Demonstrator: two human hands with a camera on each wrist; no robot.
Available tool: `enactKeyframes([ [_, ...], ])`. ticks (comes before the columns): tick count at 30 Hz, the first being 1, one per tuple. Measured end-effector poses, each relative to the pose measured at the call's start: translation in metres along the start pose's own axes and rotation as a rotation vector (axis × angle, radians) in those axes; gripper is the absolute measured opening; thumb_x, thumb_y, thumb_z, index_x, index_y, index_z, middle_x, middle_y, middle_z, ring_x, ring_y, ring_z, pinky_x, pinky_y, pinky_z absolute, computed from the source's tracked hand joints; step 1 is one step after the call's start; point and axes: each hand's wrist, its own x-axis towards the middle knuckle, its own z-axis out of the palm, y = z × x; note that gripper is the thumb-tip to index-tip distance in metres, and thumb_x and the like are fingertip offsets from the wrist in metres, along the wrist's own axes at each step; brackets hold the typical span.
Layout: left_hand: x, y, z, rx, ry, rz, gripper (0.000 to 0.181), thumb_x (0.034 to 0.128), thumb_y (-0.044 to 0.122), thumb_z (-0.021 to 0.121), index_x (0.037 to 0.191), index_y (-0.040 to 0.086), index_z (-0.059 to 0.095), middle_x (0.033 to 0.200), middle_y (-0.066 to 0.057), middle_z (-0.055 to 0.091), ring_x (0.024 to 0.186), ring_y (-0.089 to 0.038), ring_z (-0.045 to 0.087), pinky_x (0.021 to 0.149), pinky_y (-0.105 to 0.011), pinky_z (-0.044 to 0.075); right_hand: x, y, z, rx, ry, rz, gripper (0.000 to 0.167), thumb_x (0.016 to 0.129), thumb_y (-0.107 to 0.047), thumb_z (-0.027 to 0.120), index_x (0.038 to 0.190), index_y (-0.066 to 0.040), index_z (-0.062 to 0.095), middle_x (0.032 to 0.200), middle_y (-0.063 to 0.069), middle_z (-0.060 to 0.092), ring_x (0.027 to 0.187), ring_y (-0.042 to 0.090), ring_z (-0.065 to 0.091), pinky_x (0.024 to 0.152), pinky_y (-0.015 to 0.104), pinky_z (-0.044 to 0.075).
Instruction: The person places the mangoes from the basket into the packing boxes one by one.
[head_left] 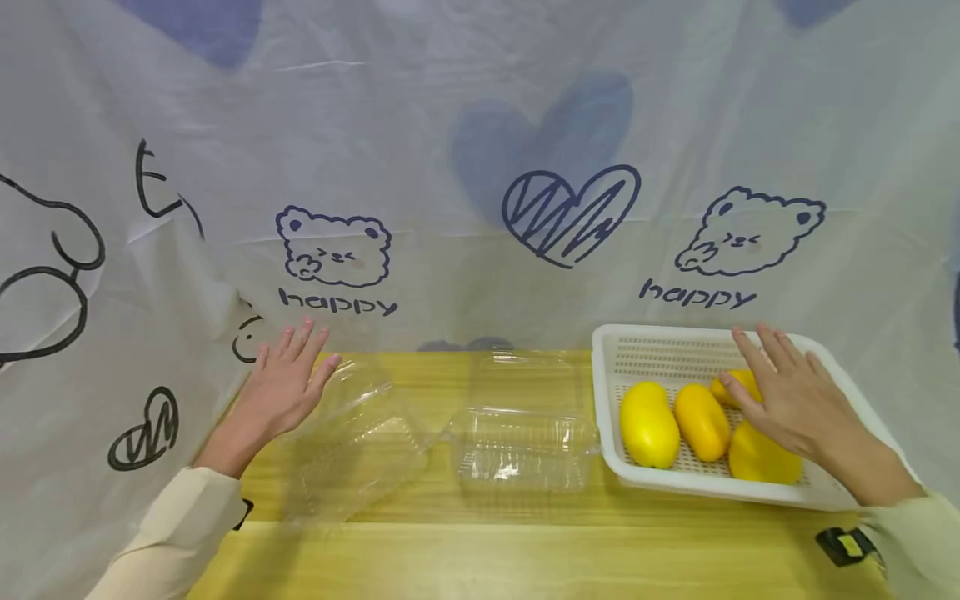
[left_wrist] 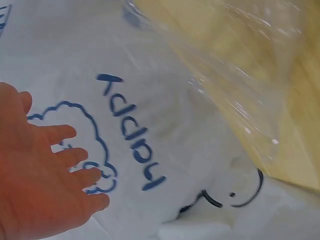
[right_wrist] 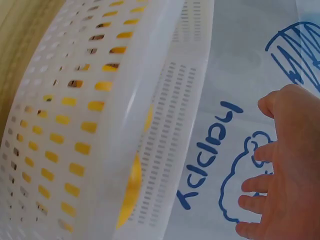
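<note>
My left hand (head_left: 283, 393) hovers at the left with its fingers spread, above a clear plastic clamshell box (head_left: 360, 467) that lies at an angle with its lid raised. It holds nothing, as the left wrist view also shows of the hand (left_wrist: 45, 170). Over the right part of a white plastic basket (head_left: 613, 458) is my right hand (head_left: 802, 404), fingers extended and holding nothing. Several yellow mangoes lie in the basket, among them a large pale one (head_left: 649, 425) and a deeper yellow one (head_left: 702, 422). The right hand partly hides the others.
A second clear clamshell box (head_left: 521, 454) stands with its lid up between the first box and the basket. All of it rests on a wooden table (head_left: 495, 558). A white cloth (head_left: 450, 292) with bears and hearts hangs behind and along the left side.
</note>
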Motion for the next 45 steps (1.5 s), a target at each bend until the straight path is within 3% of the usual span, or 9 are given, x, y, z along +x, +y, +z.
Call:
enactKeyframes([
  [7, 0.001, 0.032, 0.005, -0.078, 0.021, 0.051, 0.068, 0.1110, 0.049, 0.025, 0.160, 0.001, 0.027, 0.166, -0.026, 0.016, 0.151, -0.050, 0.015, 0.115, -0.071, 0.009, 0.000, -0.006, -0.005, 0.046, 0.006, 0.006, 0.073, 0.107, -0.041, 0.045, 0.162, -0.002, 0.018, 0.158, 0.039, 0.019, 0.136, 0.064, 0.028, 0.105, 0.077, 0.023],
  [12, 0.001, 0.055, 0.013, -0.168, 0.032, 0.097, 0.065, 0.1120, 0.043, 0.027, 0.157, -0.003, 0.033, 0.163, -0.028, 0.024, 0.148, -0.051, 0.023, 0.117, -0.067, 0.016, -0.002, -0.014, -0.007, 0.164, -0.068, 0.052, 0.074, 0.107, -0.043, 0.044, 0.164, -0.007, 0.012, 0.158, 0.039, 0.020, 0.135, 0.066, 0.026, 0.101, 0.080, 0.023],
  [18, -0.003, 0.087, 0.025, -0.323, -0.008, 0.112, 0.062, 0.1127, 0.039, 0.028, 0.153, -0.007, 0.036, 0.158, -0.031, 0.032, 0.146, -0.050, 0.028, 0.117, -0.063, 0.022, -0.002, -0.023, -0.008, 0.250, -0.124, 0.057, 0.077, 0.107, -0.043, 0.048, 0.163, -0.004, 0.013, 0.157, 0.039, 0.021, 0.138, 0.064, 0.025, 0.102, 0.080, 0.024],
  [26, -0.002, 0.126, 0.056, -0.472, -0.033, 0.107, 0.059, 0.1123, 0.038, 0.034, 0.152, -0.006, 0.040, 0.154, -0.031, 0.038, 0.143, -0.049, 0.035, 0.115, -0.062, 0.027, 0.003, -0.033, -0.007, 0.316, -0.191, 0.035, 0.078, 0.106, -0.044, 0.051, 0.162, -0.001, 0.017, 0.157, 0.039, 0.024, 0.139, 0.062, 0.026, 0.104, 0.079, 0.023],
  [33, 0.001, 0.145, 0.081, -0.533, -0.054, 0.065, 0.058, 0.1112, 0.033, 0.040, 0.152, -0.008, 0.038, 0.152, -0.034, 0.037, 0.141, -0.051, 0.036, 0.114, -0.062, 0.029, 0.007, -0.046, -0.002, 0.299, -0.250, -0.021, 0.083, 0.102, -0.047, 0.057, 0.159, 0.003, 0.024, 0.155, 0.039, 0.029, 0.137, 0.061, 0.033, 0.103, 0.077, 0.029],
  [37, 0.003, 0.148, 0.087, -0.612, -0.111, 0.042, 0.058, 0.1104, 0.028, 0.042, 0.152, -0.011, 0.034, 0.153, -0.036, 0.035, 0.141, -0.053, 0.035, 0.115, -0.062, 0.028, 0.013, -0.052, 0.002, 0.328, -0.288, -0.035, 0.083, 0.101, -0.046, 0.060, 0.158, 0.004, 0.026, 0.155, 0.038, 0.031, 0.139, 0.060, 0.031, 0.105, 0.076, 0.028],
  [41, 0.004, 0.148, 0.089, -0.729, -0.233, -0.010, 0.061, 0.1093, 0.023, 0.044, 0.157, -0.008, 0.024, 0.159, -0.033, 0.027, 0.146, -0.050, 0.029, 0.117, -0.060, 0.024, 0.019, -0.053, 0.008, 0.321, -0.316, -0.032, 0.083, 0.100, -0.046, 0.060, 0.156, 0.006, 0.028, 0.153, 0.039, 0.032, 0.137, 0.060, 0.033, 0.105, 0.075, 0.029],
  [45, 0.004, 0.149, 0.094, -0.829, -0.343, -0.058, 0.065, 0.1078, 0.020, 0.043, 0.160, -0.005, 0.014, 0.165, -0.028, 0.015, 0.152, -0.045, 0.015, 0.121, -0.058, 0.014, 0.023, -0.051, 0.013, 0.314, -0.340, -0.020, 0.084, 0.100, -0.047, 0.060, 0.155, 0.008, 0.028, 0.149, 0.040, 0.037, 0.131, 0.058, 0.042, 0.101, 0.074, 0.036],
])
